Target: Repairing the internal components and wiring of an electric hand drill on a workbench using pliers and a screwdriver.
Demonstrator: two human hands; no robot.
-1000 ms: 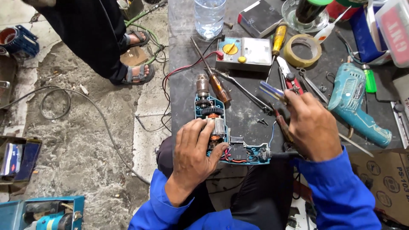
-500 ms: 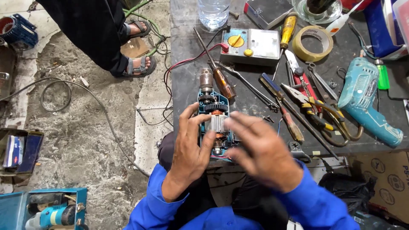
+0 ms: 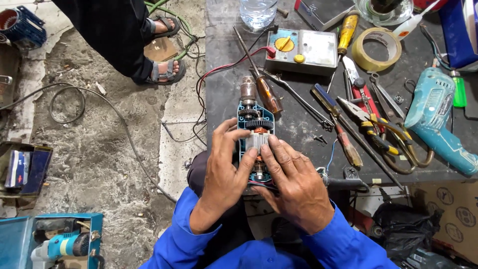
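Over on the far left, a blue motor housing (image 3: 17,25) is sitting on the concrete floor (image 3: 99,149), and down in the near left corner there's an open blue tool case (image 3: 50,244) with a teal power tool lying in it. Somebody in dark trousers and sandals (image 3: 162,72) is standing on the floor, just left of the worktop (image 3: 224,60).

The opened-up drill (image 3: 255,137) is lying at the near edge of the dark worktop, chuck pointing away, gears and copper windings all showing. The left hand (image 3: 226,174) is gripping its left side with the fingers curled over the casing. The right hand (image 3: 294,187) is lying across the lower right part with the fingers pressing flat on the motor.

A brown-handled screwdriver (image 3: 269,94) is lying just beside the chuck. Further back a multimeter (image 3: 303,50) is sitting, then a roll of tape (image 3: 376,49). Pliers (image 3: 383,134) are lying to the right of the hands, and a teal drill (image 3: 438,122) is resting at the far right.
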